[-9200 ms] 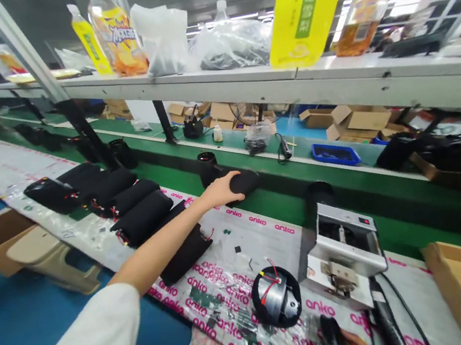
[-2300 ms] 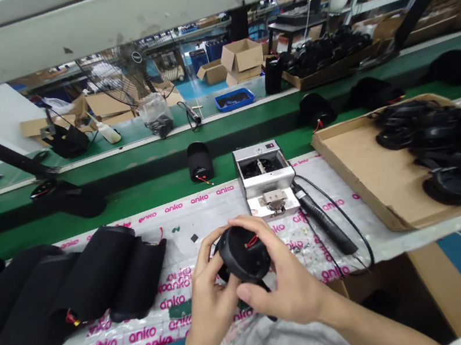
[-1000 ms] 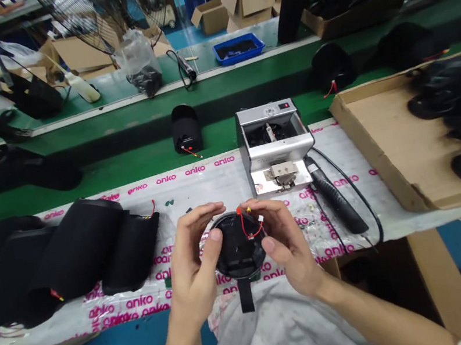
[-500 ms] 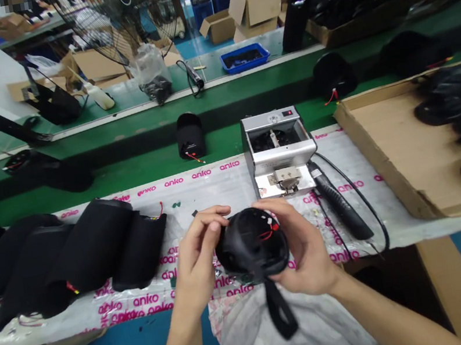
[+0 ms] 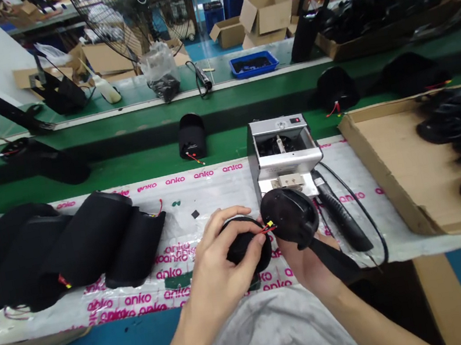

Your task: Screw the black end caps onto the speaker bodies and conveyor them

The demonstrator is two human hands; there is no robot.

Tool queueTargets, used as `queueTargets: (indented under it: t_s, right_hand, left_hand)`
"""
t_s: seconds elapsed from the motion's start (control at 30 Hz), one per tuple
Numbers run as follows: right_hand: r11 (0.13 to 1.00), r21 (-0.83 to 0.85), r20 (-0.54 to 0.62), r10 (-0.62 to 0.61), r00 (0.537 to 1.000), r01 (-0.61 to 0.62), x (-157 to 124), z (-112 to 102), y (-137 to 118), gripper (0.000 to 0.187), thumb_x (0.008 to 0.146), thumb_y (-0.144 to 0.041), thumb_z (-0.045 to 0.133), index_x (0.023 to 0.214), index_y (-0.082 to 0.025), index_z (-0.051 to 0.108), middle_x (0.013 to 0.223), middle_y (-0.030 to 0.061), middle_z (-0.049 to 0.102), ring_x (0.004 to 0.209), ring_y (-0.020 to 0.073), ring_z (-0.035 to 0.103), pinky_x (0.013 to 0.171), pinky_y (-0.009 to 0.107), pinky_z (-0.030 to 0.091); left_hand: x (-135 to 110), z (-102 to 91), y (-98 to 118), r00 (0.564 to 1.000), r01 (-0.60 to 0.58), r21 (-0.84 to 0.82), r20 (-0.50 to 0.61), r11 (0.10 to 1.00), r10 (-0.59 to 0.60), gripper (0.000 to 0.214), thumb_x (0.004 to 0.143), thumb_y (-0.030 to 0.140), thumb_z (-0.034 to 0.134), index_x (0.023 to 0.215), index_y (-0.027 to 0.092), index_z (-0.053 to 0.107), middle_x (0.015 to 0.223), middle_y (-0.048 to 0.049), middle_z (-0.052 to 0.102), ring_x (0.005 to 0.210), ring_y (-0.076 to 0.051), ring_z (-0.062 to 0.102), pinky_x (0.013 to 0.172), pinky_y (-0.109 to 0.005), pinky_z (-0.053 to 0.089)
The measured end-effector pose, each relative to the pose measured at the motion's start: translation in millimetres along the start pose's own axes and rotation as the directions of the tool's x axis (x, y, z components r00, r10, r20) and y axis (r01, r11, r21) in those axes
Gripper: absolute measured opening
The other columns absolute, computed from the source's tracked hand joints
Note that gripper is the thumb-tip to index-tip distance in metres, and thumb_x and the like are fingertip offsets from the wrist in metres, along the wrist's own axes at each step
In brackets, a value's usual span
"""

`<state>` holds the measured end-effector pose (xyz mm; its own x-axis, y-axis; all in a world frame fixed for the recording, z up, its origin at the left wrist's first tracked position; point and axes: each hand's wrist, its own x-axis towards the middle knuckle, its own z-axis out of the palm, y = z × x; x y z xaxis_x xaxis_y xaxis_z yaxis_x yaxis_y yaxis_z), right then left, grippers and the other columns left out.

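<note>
My left hand [image 5: 222, 256] is closed around a black fabric-covered cylinder [image 5: 257, 256], seen end-on. Its thumb and forefinger meet beside short red wires [image 5: 267, 228] with a small yellow connector, between the cylinder and a round black cap. That cap [image 5: 289, 215] has a smooth dish-like face and a black strap [image 5: 333, 258] trailing to the lower right. From below, my right hand [image 5: 305, 260] holds the cap, its fingers mostly hidden behind it. Just beyond the cap stands a silver machine [image 5: 284, 151] with a red-lit switch.
Several black cylinders [image 5: 86, 238] lie to the left, some with wires showing. Another black cylinder [image 5: 191, 136] stands on the green ledge. A black-handled tool [image 5: 344, 215] with a cable lies right of the machine. A cardboard tray [image 5: 389, 169] on the right holds black round parts.
The cap with its strap has come away from the cylinder's end and turned to the right in my right hand. My left hand keeps the cylinder, its fingers now by the wires.
</note>
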<state>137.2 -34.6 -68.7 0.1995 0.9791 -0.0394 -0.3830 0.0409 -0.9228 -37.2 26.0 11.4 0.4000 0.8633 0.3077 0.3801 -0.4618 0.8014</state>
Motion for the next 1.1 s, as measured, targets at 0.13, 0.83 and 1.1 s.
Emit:
queueTargets:
  t_s: [0.13, 0.83, 1.1]
  right_hand:
    - [0.997, 0.049, -0.005, -0.053, 0.999, 0.053, 4, 6, -6, 0.070, 0.105, -0.076, 0.057, 0.159, -0.031, 0.055, 0.140, 0.0117, 0.072, 0.129, 0.0369, 0.071, 0.123, 0.061, 0.054]
    - [0.792, -0.295, 0.325, -0.443, 0.836, 0.534, 11, 17, -24, 0.095, 0.079, -0.014, 0.080, 0.165, -0.036, 0.046, 0.154, 0.0013, 0.058, 0.143, 0.0188, 0.058, 0.128, 0.027, 0.041]
    - [0.750, -0.392, 0.391, -0.388, 0.834, 0.533, 16, 5, -30, 0.098, 0.076, -0.015, 0.078, 0.166, -0.036, 0.044, 0.152, 0.0013, 0.058, 0.141, 0.0199, 0.060, 0.127, 0.029, 0.043]
  left_hand:
    - [2, -2.7, 2, 0.989, -0.147, 0.117, 0.010, 0.982, 0.147, 0.012, 0.105, 0.014, 0.068, 0.108, 0.023, 0.075, 0.127, -0.0076, 0.075, 0.122, -0.023, 0.075, 0.123, -0.045, 0.052]
    - [-23, -12.7, -24, 1.000, -0.014, -0.124, 0.016, 0.992, 0.016, 0.036, 0.092, 0.005, 0.072, 0.120, 0.025, 0.081, 0.153, -0.0094, 0.069, 0.141, -0.028, 0.071, 0.118, -0.035, 0.057]
    - [-23, -24.0, -31, 0.992, 0.122, -0.373, 0.059, 0.920, -0.108, 0.019, 0.104, 0.018, 0.064, 0.111, 0.026, 0.079, 0.155, -0.0083, 0.070, 0.147, -0.033, 0.067, 0.123, -0.046, 0.053]
